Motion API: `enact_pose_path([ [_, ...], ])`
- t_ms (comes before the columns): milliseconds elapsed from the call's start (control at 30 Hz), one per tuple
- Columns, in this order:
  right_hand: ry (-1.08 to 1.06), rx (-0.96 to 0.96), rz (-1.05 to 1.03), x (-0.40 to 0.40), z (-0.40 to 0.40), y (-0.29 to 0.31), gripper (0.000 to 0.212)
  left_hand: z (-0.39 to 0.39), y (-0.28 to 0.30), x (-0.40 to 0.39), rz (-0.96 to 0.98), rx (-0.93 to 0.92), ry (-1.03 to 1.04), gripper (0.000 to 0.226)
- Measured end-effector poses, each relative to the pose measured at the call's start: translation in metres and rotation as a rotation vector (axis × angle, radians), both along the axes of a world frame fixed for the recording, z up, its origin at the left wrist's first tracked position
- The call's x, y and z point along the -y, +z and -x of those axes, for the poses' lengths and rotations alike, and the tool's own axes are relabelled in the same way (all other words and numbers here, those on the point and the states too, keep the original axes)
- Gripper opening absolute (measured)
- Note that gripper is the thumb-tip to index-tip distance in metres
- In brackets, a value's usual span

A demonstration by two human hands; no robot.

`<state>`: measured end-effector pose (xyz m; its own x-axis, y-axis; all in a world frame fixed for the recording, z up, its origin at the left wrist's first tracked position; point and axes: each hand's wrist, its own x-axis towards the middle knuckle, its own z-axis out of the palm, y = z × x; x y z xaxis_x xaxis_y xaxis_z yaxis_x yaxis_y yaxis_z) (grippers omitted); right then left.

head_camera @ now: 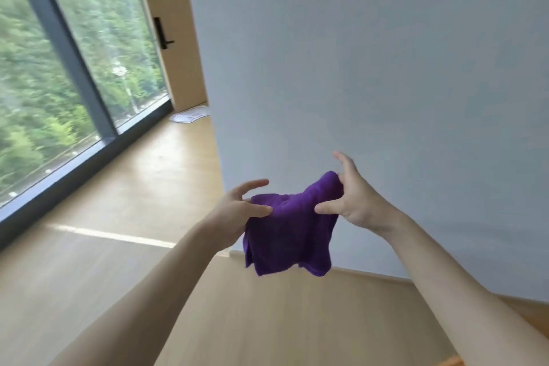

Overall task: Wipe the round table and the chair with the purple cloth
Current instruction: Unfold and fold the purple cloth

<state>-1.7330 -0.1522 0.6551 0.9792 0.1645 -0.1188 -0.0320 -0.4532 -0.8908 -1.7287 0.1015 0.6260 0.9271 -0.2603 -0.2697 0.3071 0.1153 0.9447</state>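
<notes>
A purple cloth hangs in the air in front of me, bunched along its top edge and drooping below. My left hand pinches its upper left corner between thumb and fingers. My right hand pinches the raised upper right corner, with the other fingers spread. Neither the round table nor the chair is in view.
A pale blue-grey wall stands straight ahead, its corner just left of the cloth. Light wooden floor runs left toward a large window. A wooden door with a black handle and a white mat lie beyond.
</notes>
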Motion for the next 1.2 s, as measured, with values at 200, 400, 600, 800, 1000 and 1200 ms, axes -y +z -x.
enact_pose_path([
  [200, 0.178, 0.141, 0.167, -0.09, -0.085, -0.022, 0.06, -0.046, -0.01, -0.079, -0.362, 0.103, 0.288, 0.05],
  [400, 0.176, 0.362, 0.19, -0.172, -0.198, -0.032, 0.023, -0.125, -0.006, -0.154, -1.024, 0.381, 0.383, 0.016],
  [600, 0.453, 0.221, -0.015, -0.254, -0.319, -0.017, 0.015, -0.189, 0.005, -0.234, -0.83, 0.307, 0.531, 0.021],
  [800, 0.517, -0.163, -0.464, -0.357, -0.399, -0.02, 0.023, -0.227, 0.005, -0.305, -0.203, 0.141, 0.773, 0.032],
  [1000, 0.464, -0.346, -0.555, -0.473, -0.484, -0.054, 0.015, -0.303, -0.022, -0.393, -0.01, -0.099, 0.919, 0.022],
  [1200, 0.285, -0.48, -0.611, -0.579, -0.596, -0.075, 0.016, -0.422, -0.025, -0.486, 0.17, -0.274, 0.879, 0.047],
])
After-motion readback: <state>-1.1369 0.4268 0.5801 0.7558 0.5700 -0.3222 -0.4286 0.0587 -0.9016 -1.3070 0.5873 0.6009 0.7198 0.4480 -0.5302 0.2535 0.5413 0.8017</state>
